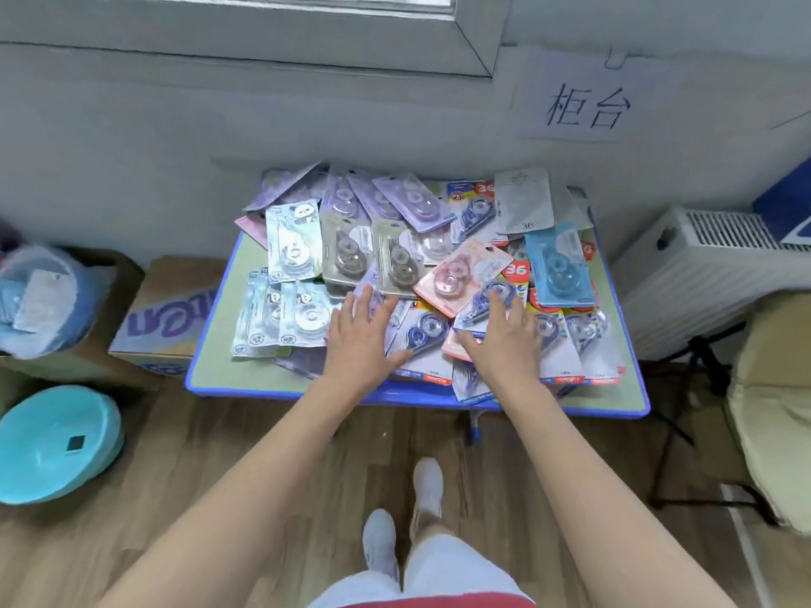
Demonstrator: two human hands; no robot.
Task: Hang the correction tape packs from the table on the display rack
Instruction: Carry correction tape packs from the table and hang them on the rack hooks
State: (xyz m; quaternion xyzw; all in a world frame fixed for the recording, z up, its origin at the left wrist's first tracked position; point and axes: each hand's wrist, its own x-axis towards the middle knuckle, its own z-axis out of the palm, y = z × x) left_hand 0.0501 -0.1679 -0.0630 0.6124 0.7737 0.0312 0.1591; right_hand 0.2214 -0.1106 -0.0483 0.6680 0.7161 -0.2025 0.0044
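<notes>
A heap of correction tape packs (421,256) in purple, pink, blue and panda-print cards covers a small table (210,370) with a blue rim. My left hand (362,340) lies flat, fingers spread, on packs at the pile's front middle. My right hand (504,340) rests fingers apart on a blue-and-white pack (482,305) lying over a pink one. Neither hand grips anything. No display rack is in view.
A cardboard box (166,318) stands left of the table, with a blue bag of goods (39,300) beyond it and a turquoise basin (52,445) on the wooden floor. A white radiator (702,265) and a black stand (702,388) are on the right. My feet are below the table edge.
</notes>
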